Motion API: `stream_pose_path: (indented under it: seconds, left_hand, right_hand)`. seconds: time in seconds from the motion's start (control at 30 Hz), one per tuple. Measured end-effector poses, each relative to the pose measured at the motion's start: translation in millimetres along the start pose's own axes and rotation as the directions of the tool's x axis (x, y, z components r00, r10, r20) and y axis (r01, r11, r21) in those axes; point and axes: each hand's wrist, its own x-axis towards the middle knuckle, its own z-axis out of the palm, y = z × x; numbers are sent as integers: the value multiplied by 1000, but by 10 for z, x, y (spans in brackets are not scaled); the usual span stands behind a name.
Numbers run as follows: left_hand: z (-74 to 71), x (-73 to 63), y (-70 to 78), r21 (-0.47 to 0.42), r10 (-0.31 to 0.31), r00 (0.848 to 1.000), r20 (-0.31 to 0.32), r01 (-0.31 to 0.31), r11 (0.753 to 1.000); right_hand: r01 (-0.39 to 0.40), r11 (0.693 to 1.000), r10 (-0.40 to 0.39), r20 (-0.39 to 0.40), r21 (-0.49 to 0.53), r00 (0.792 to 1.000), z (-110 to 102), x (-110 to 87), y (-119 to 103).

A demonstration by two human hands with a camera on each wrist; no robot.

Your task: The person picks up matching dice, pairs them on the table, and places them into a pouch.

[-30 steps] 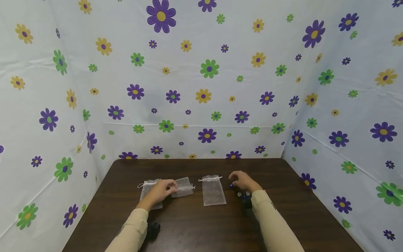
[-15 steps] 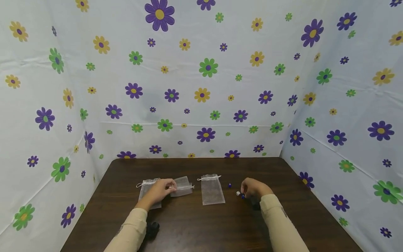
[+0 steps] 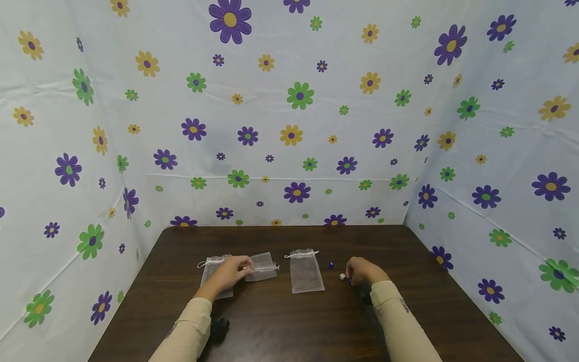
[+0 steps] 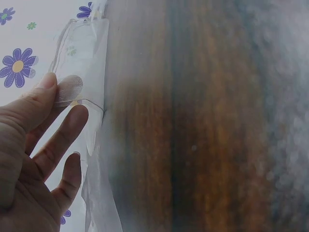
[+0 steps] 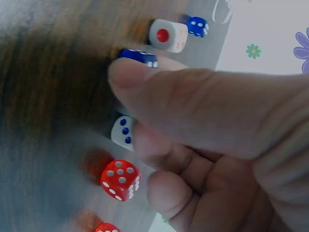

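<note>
My left hand [image 3: 228, 274] pinches the edge of a sheer white drawstring pouch [image 3: 264, 274] between thumb and index finger; in the left wrist view the pouch [image 4: 89, 46] bends up beside the thumb. A second sheer pouch [image 3: 209, 271] lies partly under that hand. To the right, my right hand [image 3: 365, 271] reaches down and pinches a blue die [image 5: 138, 56], mostly covered by the thumb. Around its fingers sit a white die with a red pip [image 5: 169, 36], another blue die [image 5: 197, 26], a white die with blue pips [image 5: 124, 131] and a red die [image 5: 120, 180].
A third pouch [image 3: 307, 276] lies flat between the hands on the dark wooden table [image 3: 280, 327]. One more red die [image 5: 107, 228] shows at the bottom edge of the right wrist view. A flowered cloth [image 3: 271, 110] hangs around the table's back and sides.
From beside the farther blue die, my right hand has moved right and closer to the other dice, leaving that die on the table. My left hand has stayed in place on the pouch.
</note>
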Motion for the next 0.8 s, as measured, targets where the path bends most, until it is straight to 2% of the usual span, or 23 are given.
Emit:
stream_pose_path:
  seconds: [0.13, 0.4, 0.6, 0.8]
  left_hand:
    - [-1, -1, 12, -3, -8, 1000, 2, 8, 1000]
    - [-4, -10, 28, -1, -11, 1000, 4, 11, 1000]
    - [-2, -28, 38, -12, -25, 1000, -1, 25, 1000]
    - [8, -48, 31, -3, -24, 1000, -4, 24, 1000]
  right_hand:
    - [44, 999, -43, 11, -21, 999, -12, -6, 25]
    - [-6, 999, 8, -59, 38, 998, -86, 16, 4]
    - [98, 995, -94, -158, 20, 983, -97, 164, 18]
    - [138, 990, -131, -209, 23, 969, 9, 387, 84]
